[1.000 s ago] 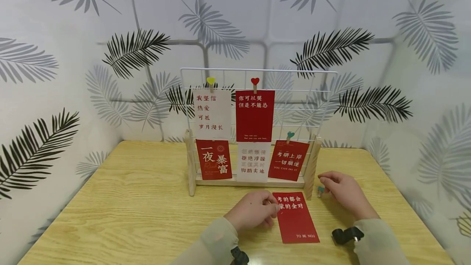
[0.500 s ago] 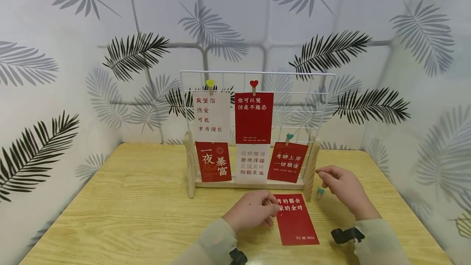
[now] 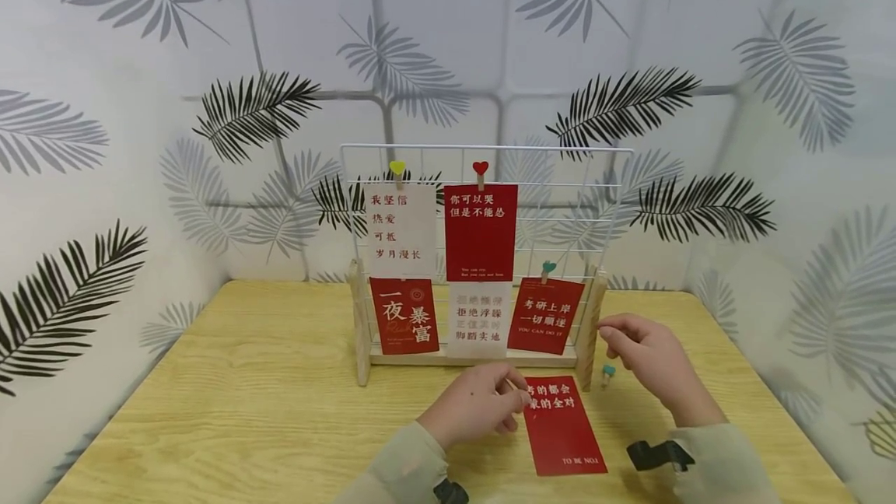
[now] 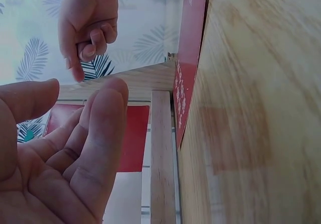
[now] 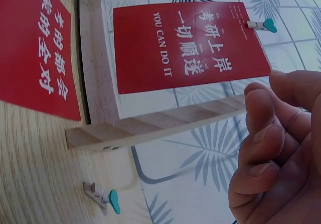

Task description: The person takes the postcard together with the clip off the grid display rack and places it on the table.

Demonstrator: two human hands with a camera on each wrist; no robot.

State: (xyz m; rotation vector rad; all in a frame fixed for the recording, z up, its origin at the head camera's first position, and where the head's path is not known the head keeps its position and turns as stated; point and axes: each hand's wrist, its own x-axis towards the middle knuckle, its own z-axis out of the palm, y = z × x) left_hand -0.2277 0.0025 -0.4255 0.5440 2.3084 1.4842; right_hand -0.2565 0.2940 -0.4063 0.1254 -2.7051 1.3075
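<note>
My left hand [image 3: 476, 404] hovers at the left edge of a loose red card [image 3: 565, 434] with white writing, which lies on the table. In the left wrist view its fingers [image 4: 103, 133] are loosely bent, with nothing between them and the thumb. My right hand [image 3: 651, 364] is beside the right foot of a white wire grid rack [image 3: 476, 362] with wooden feet. Its fingers [image 5: 261, 148] curl loosely and hold nothing visible. Just below that hand, a small wooden clip with a teal heart [image 3: 608, 374] lies on the table.
Cards hang on the rack in two rows. On top are a white card [image 3: 400, 236] under a yellow heart clip [image 3: 397, 169] and a red card [image 3: 481, 236] under a red heart clip [image 3: 480, 168]. A lower-right red card [image 3: 546, 316] hangs slightly tilted from a teal heart clip [image 3: 549, 267].
The head view has tilted up a little, so the rack and cards sit lower in it. My right hand has shifted slightly up and away from the clip on the table. Both hands stay empty.
</note>
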